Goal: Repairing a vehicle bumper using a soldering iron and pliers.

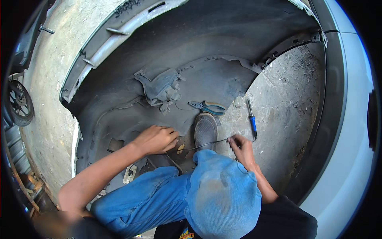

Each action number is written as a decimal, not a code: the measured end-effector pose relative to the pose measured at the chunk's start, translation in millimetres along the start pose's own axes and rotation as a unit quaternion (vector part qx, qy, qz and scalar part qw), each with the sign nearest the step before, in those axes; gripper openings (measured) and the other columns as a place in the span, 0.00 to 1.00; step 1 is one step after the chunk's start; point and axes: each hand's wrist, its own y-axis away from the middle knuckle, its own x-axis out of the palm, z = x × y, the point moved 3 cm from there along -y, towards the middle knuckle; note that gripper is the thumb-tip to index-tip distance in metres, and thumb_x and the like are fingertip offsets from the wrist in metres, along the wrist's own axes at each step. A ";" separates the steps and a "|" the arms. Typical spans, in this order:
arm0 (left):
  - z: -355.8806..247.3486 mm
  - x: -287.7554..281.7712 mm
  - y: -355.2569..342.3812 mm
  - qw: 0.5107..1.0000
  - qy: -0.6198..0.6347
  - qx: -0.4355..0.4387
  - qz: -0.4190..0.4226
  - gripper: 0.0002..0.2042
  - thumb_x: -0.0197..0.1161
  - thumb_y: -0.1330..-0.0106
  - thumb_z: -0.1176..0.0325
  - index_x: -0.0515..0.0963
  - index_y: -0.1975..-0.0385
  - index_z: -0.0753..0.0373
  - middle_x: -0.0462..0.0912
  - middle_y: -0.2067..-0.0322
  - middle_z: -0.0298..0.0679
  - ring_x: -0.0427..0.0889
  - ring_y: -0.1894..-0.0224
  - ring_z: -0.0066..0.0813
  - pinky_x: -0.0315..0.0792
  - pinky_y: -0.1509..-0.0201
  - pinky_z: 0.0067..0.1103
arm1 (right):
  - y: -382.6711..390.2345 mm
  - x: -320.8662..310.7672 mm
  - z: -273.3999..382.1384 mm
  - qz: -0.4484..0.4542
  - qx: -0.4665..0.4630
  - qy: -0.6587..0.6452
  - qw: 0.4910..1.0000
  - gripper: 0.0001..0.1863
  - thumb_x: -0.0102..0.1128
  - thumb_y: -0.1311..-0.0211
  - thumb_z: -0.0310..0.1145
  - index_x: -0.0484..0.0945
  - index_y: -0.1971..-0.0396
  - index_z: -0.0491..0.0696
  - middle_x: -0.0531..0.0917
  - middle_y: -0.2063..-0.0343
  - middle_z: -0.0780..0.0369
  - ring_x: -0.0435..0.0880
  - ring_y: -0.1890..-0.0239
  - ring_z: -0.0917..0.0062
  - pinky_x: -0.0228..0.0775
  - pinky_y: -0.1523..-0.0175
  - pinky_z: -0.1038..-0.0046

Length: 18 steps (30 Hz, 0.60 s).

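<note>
My left hand [159,139] is closed, its fingers curled down over the grey plastic bumper [131,105]; what they hold, if anything, is hidden. My right hand [241,150] pinches a thin dark cord [207,144], which stretches across my shoe toward the left wrist. Beyond the right hand lies a soldering iron [252,121] with a blue handle and metal tip, the cord curving from its end to my fingers. Pliers [207,107] with blue-green handles rest just past the shoe toe. A broken, jagged plastic piece [159,87] lies on the bumper's inner face.
My shoe [205,129] stands between the hands, below my blue-trousered knee [223,195]. Bumper edges curve around me, with a light-blue painted panel [354,119] at right. Rough concrete [282,99] shows inside the curve. A wheel [20,102] stands at far left.
</note>
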 end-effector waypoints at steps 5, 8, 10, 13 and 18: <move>26.5 68.4 -53.2 0.989 -0.118 -0.078 -0.049 0.16 0.56 0.42 0.77 0.73 0.53 0.71 0.74 0.50 0.51 0.76 0.46 0.49 0.80 0.51 0.29 | -53.6 7.6 30.2 -0.185 -0.219 0.082 0.954 0.25 0.68 0.46 0.27 0.75 0.46 0.44 0.72 0.46 0.47 0.72 0.46 0.49 0.68 0.43 0.54; 37.8 97.8 -68.6 0.959 -0.211 -0.098 -0.164 0.14 0.54 0.39 0.72 0.73 0.54 0.70 0.75 0.53 0.49 0.76 0.50 0.46 0.76 0.48 0.32 | -85.6 40.0 37.4 -0.110 -0.233 0.192 0.947 0.41 0.73 0.57 0.25 0.70 0.37 0.50 0.66 0.40 0.45 0.64 0.37 0.46 0.58 0.32 0.50; 38.5 110.3 -73.0 0.955 -0.207 -0.120 -0.177 0.13 0.54 0.38 0.71 0.74 0.56 0.68 0.75 0.55 0.48 0.76 0.51 0.43 0.75 0.47 0.30 | -89.6 46.9 43.0 -0.069 -0.276 0.277 0.918 0.43 0.68 0.52 0.25 0.65 0.31 0.54 0.66 0.40 0.46 0.64 0.37 0.48 0.55 0.31 0.50; 42.6 121.5 -75.8 0.947 -0.212 -0.134 -0.202 0.11 0.55 0.38 0.70 0.74 0.57 0.67 0.75 0.57 0.46 0.76 0.52 0.39 0.74 0.47 0.28 | -99.8 54.1 19.0 -0.069 -0.316 0.339 0.883 0.46 0.63 0.51 0.24 0.59 0.27 0.56 0.65 0.40 0.44 0.62 0.37 0.46 0.52 0.31 0.46; 53.7 132.2 -71.3 0.955 -0.207 -0.133 -0.164 0.14 0.55 0.36 0.70 0.74 0.53 0.70 0.76 0.56 0.49 0.76 0.50 0.43 0.71 0.42 0.31 | -103.9 37.1 30.4 -0.085 -0.364 0.384 0.844 0.45 0.60 0.47 0.25 0.57 0.26 0.57 0.66 0.41 0.44 0.63 0.37 0.45 0.54 0.33 0.46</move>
